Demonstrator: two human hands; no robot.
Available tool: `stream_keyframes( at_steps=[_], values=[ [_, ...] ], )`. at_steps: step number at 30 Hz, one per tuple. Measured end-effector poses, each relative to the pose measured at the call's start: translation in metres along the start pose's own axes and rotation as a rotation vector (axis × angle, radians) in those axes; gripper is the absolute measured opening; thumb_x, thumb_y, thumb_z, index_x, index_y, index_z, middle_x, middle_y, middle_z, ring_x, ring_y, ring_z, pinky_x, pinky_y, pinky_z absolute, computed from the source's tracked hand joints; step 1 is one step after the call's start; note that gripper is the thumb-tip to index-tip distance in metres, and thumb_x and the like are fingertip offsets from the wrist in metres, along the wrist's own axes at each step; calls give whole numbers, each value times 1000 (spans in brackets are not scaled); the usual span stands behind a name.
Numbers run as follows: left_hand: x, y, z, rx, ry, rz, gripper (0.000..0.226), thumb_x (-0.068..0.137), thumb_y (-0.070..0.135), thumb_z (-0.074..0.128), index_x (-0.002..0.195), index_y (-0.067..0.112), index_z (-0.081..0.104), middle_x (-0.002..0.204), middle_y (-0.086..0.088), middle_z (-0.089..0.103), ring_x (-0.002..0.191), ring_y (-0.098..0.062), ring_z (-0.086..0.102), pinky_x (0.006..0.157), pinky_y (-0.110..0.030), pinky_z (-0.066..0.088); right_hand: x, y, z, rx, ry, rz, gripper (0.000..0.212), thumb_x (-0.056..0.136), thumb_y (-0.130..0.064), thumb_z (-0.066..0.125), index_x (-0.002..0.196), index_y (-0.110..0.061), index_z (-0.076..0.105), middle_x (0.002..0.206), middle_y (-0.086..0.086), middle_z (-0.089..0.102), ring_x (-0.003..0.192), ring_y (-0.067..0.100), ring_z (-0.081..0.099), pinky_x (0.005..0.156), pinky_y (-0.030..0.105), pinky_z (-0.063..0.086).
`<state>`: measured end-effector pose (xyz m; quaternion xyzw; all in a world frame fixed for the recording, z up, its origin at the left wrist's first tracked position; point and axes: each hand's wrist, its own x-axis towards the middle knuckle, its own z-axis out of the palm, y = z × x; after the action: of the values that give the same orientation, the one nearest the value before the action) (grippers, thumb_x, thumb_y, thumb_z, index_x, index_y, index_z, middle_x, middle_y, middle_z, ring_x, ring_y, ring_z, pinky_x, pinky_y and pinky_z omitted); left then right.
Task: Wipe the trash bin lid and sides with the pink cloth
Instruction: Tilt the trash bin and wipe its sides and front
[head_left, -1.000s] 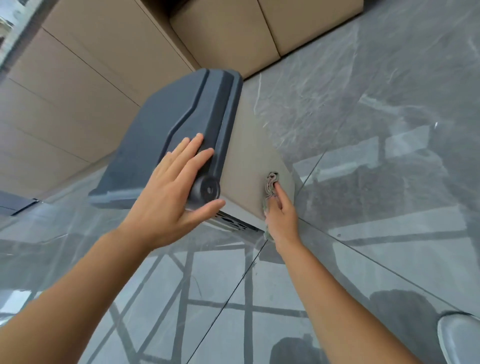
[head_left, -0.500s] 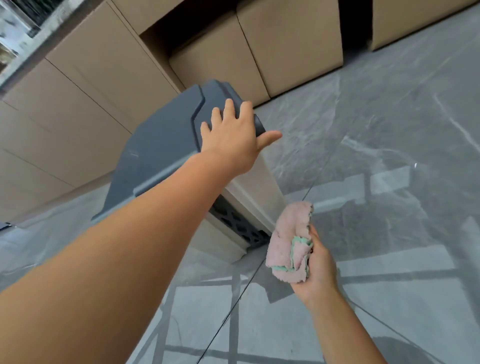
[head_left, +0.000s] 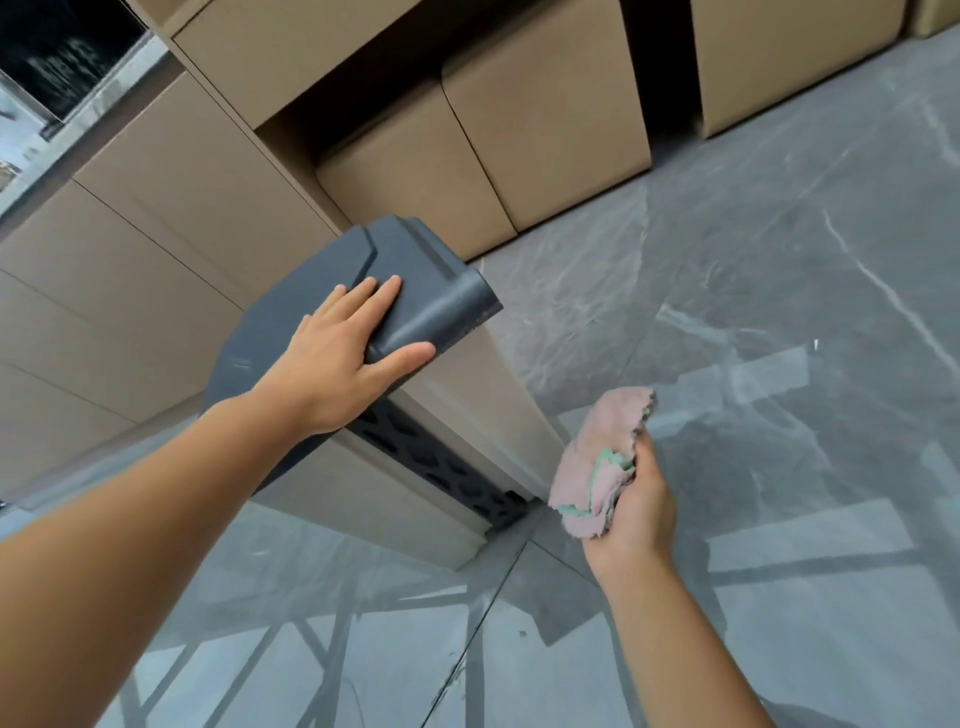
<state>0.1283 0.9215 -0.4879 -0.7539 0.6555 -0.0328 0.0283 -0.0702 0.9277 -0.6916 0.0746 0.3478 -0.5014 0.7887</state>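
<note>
Cloth lifted off one bin, two hands

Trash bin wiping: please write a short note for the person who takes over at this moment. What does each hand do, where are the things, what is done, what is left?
Left hand: flat on the dark lid, thumb around its near edge, steadying the bin.
Right hand: shut on the bunched pink cloth, held in the air beside the bin, not touching it.
Done: cannot tell from this picture how much is wiped.
Left: bring the cloth back to the bin, wipe the lid and the sides.
</note>
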Motion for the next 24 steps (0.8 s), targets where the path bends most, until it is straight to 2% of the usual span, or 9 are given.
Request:
stream_keyframes(
  at_steps=[3, 7, 11, 13, 16, 18, 20, 22, 24],
  values=[
    [10, 9, 2, -13, 48, -27, 88, 86, 77, 35, 157, 29, 18, 161, 4, 27, 151, -26, 12, 118, -51, 17, 10, -12, 8, -8, 5, -122, 35, 98, -39, 58, 128, -25, 70, 127, -6, 72, 121, 16, 66, 114, 42, 45],
    [27, 22, 3, 4, 64, -105, 87, 86, 78, 31, 156, 27, 22, 154, 4, 37, 145, -24, 24, 114, -62, 22, 20, -16, 16, -80, 33, -177, 37, 98, -40, 55, 131, -28, 67, 133, -7, 68, 124, 14, 63, 115, 42, 43],
    [46, 36, 2, 28, 62, -183, 86, 86, 79, 28, 153, 26, 25, 143, 4, 45, 134, -26, 33, 107, -66, 28, 28, -4, 31, -287, -39, -218, 42, 105, -33, 43, 145, -32, 52, 155, -5, 48, 140, 16, 47, 121, 42, 33],
    [52, 42, 3, 41, 54, -212, 85, 85, 79, 27, 152, 26, 26, 143, 2, 45, 134, -29, 33, 106, -67, 28, 27, 6, 51, -397, -116, -263, 44, 106, -32, 39, 150, -37, 44, 161, -8, 39, 140, 11, 42, 113, 28, 37],
    [58, 48, 3, 51, 43, -254, 85, 85, 80, 26, 150, 25, 28, 143, 0, 45, 136, -32, 33, 104, -69, 27, 22, 11, 102, -478, -290, -414, 46, 104, -33, 40, 148, -46, 41, 145, -31, 47, 119, -16, 45, 80, -3, 40],
    [63, 50, 4, 49, 41, -278, 85, 86, 79, 26, 151, 25, 27, 144, -1, 45, 138, -33, 30, 105, -70, 25, 25, 18, 141, -518, -364, -567, 48, 103, -31, 39, 148, -48, 39, 130, -38, 54, 109, -23, 52, 85, 1, 42],
    [68, 52, 4, 44, 55, -299, 82, 88, 77, 25, 150, 23, 30, 145, -2, 45, 140, -33, 30, 106, -70, 23, 32, 29, 168, -567, -292, -717, 51, 104, -25, 37, 155, -32, 32, 135, -15, 57, 103, -14, 57, 87, 8, 42],
    [75, 53, 7, 45, 65, -325, 79, 89, 75, 23, 149, 23, 31, 147, -3, 44, 140, -34, 29, 106, -70, 22, 44, 41, 178, -627, -261, -812, 54, 105, -27, 30, 159, -22, 21, 149, 2, 50, 117, -4, 53, 99, 14, 42],
    [82, 52, 10, 75, 58, -345, 77, 91, 73, 22, 148, 22, 31, 149, -6, 42, 140, -36, 28, 105, -72, 22, 64, 52, 173, -737, -252, -847, 56, 105, -30, 26, 159, -18, 19, 162, 9, 36, 143, 21, 39, 116, 41, 35]
  ],
)
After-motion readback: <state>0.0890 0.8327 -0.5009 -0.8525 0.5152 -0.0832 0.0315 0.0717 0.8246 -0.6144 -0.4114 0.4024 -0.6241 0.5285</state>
